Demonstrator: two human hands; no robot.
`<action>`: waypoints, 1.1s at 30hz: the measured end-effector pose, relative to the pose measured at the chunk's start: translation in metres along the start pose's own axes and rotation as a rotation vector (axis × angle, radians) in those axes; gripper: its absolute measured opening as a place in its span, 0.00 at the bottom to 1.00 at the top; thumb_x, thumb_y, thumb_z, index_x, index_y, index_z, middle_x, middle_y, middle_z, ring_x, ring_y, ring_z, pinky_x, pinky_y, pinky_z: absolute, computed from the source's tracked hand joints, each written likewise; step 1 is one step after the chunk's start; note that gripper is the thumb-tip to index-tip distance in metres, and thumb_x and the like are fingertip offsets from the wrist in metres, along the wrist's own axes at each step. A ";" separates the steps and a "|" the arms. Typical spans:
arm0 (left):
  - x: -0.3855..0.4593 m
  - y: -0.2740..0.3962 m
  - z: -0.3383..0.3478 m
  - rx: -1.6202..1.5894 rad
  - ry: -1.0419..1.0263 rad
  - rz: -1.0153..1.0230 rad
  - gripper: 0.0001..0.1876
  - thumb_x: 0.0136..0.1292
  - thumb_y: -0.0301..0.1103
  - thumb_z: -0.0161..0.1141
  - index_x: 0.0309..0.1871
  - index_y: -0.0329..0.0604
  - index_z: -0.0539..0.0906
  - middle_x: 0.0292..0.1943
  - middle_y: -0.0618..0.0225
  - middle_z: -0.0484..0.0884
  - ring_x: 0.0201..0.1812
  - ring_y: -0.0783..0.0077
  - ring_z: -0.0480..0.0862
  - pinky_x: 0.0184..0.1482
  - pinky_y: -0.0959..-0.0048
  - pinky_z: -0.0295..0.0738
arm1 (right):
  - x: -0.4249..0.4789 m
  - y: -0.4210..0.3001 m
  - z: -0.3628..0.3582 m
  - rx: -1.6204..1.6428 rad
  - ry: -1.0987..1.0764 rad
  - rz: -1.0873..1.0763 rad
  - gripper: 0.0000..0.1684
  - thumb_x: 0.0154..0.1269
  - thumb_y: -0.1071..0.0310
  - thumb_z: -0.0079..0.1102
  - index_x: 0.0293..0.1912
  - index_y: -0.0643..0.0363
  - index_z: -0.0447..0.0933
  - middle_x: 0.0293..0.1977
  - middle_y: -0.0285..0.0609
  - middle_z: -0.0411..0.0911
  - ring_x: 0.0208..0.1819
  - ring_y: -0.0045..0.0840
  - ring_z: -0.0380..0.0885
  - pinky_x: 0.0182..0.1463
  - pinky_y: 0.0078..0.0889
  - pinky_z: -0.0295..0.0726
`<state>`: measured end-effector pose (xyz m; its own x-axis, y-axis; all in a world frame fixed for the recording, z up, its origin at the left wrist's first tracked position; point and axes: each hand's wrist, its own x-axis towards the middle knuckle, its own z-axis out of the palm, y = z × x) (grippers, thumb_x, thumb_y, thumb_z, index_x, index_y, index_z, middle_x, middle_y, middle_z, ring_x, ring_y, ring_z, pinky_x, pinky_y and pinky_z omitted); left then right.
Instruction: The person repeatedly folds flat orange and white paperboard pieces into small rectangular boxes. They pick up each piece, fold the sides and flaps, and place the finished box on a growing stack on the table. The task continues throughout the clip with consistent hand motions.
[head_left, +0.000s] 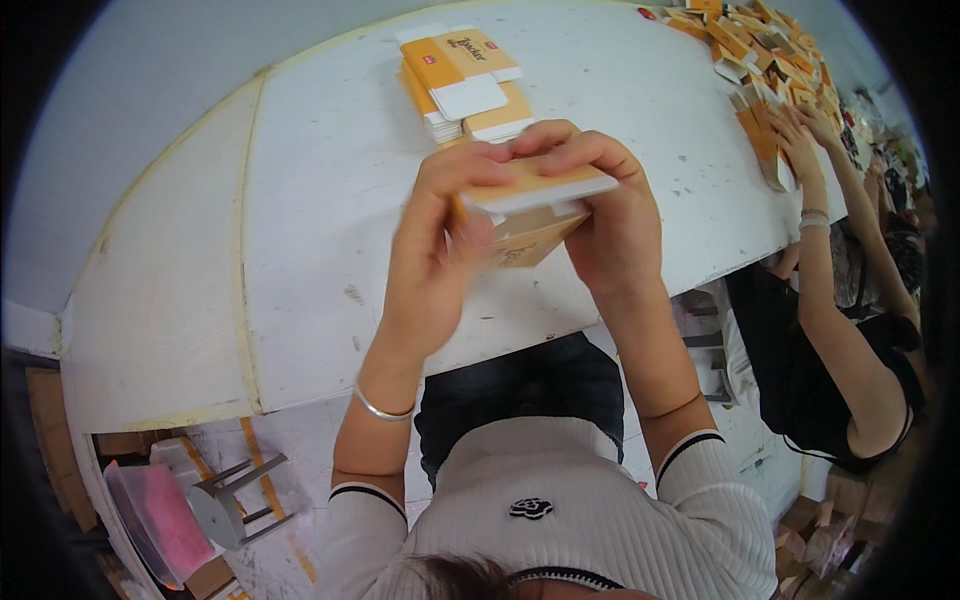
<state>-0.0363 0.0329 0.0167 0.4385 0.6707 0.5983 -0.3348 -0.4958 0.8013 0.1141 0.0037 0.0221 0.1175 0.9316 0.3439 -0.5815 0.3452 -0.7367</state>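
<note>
Between my two hands, above the white table, I hold a small yellow-and-white cardboard box (544, 191) with an open end facing me. My left hand (454, 217) grips its left side, the thumb blurred near the opening. Around the right side and the far top edge curl the fingers of my right hand (611, 202). Just beyond my hands lies a stack of flattened yellow Loacker cartons (469, 64), the top one with a white flap sticking out towards me. My hands partly hide the near end of that stack.
At the far right, a co-worker's hands (799, 135) touch yellow boxes beside a heap of folded cartons (772, 45). A taped seam (244, 247) crosses the white table (322, 195). Below left are a grey stool (221, 510) and a plastic bin (161, 521) with pink contents.
</note>
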 end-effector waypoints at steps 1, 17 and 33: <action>-0.001 0.001 0.001 0.145 -0.013 0.040 0.17 0.56 0.30 0.57 0.49 0.44 0.70 0.52 0.59 0.68 0.53 0.67 0.70 0.52 0.73 0.66 | -0.001 -0.002 -0.003 0.110 0.010 0.052 0.12 0.53 0.82 0.43 0.26 0.63 0.77 0.38 0.43 0.76 0.43 0.27 0.74 0.48 0.26 0.73; -0.006 0.003 -0.006 0.133 -0.073 -0.098 0.20 0.53 0.28 0.62 0.49 0.42 0.69 0.45 0.63 0.72 0.43 0.71 0.75 0.44 0.74 0.71 | 0.006 -0.025 -0.001 -0.809 -0.383 -0.031 0.20 0.59 0.57 0.59 0.44 0.63 0.76 0.38 0.39 0.76 0.40 0.21 0.73 0.44 0.22 0.72; -0.006 0.000 -0.001 0.017 -0.031 -0.150 0.30 0.52 0.27 0.62 0.59 0.43 0.61 0.49 0.63 0.70 0.46 0.72 0.75 0.48 0.74 0.71 | 0.007 -0.025 0.001 -0.917 -0.464 0.088 0.17 0.68 0.63 0.43 0.51 0.59 0.73 0.47 0.40 0.70 0.53 0.27 0.67 0.57 0.26 0.63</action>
<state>-0.0398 0.0292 0.0136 0.5081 0.7207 0.4717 -0.2499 -0.4007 0.8815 0.1288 0.0019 0.0438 -0.3311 0.8897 0.3144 0.2878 0.4125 -0.8643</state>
